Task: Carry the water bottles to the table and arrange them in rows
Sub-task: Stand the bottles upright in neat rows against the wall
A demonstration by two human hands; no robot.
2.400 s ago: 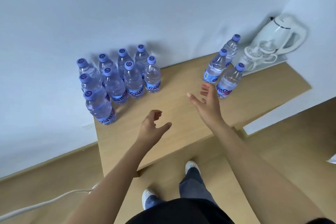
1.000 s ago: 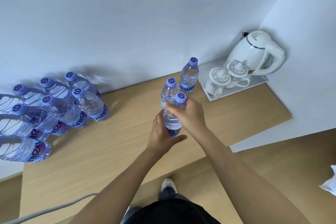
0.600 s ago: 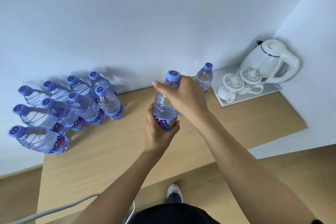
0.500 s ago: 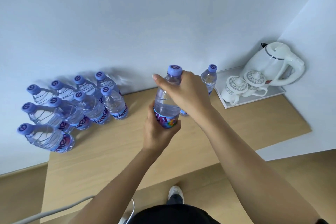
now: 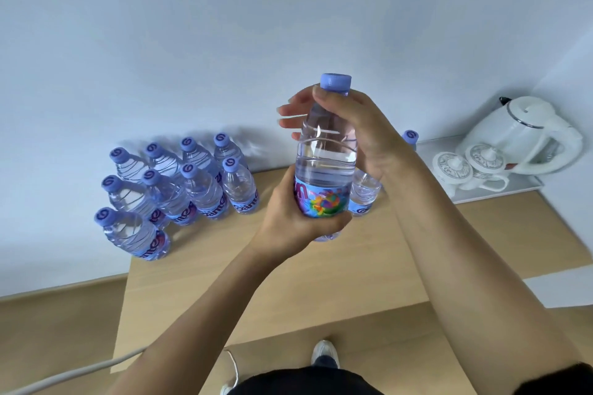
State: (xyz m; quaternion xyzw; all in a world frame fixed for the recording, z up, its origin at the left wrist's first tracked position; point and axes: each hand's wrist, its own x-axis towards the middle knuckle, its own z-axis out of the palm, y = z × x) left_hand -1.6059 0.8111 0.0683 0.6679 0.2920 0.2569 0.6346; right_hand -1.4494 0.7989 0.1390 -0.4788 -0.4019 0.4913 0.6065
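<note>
We hold one bottle (image 5: 324, 167) upright in the air above the table (image 5: 337, 269), its long axis near vertical with the cap at the top. Our left hand (image 5: 295, 218) wraps the labelled lower part from the left and below, fingers curled round the base. Our right hand (image 5: 359, 131) grips the shoulder and neck from the right, thumb just under the cap and fingers reaching round the far side. So both grips are closed on this one bottle, left low, right high.

From the bottle, the rows (image 5: 175, 189) stand to the left and farther off, against the wall (image 5: 224, 26): nine bottles by our count, in ranks that run back toward the wall. Just behind and right of the bottle, partly hidden by our right hand, stands another bottle (image 5: 364, 191), and one more cap (image 5: 410, 136) shows beyond our right wrist. Farther right of the bottle sit a tray (image 5: 526, 184) with two lidded cups (image 5: 465, 167) and a white kettle (image 5: 526, 135).

The coming move, as we judge it, turns on that leftward offset: the bottle must travel left to the rows and go down base first. Our left hand lies on the side toward the rows and already bears the base, so it seems the better one to set it down, while the right could let go and turn back for the loose bottles.
</note>
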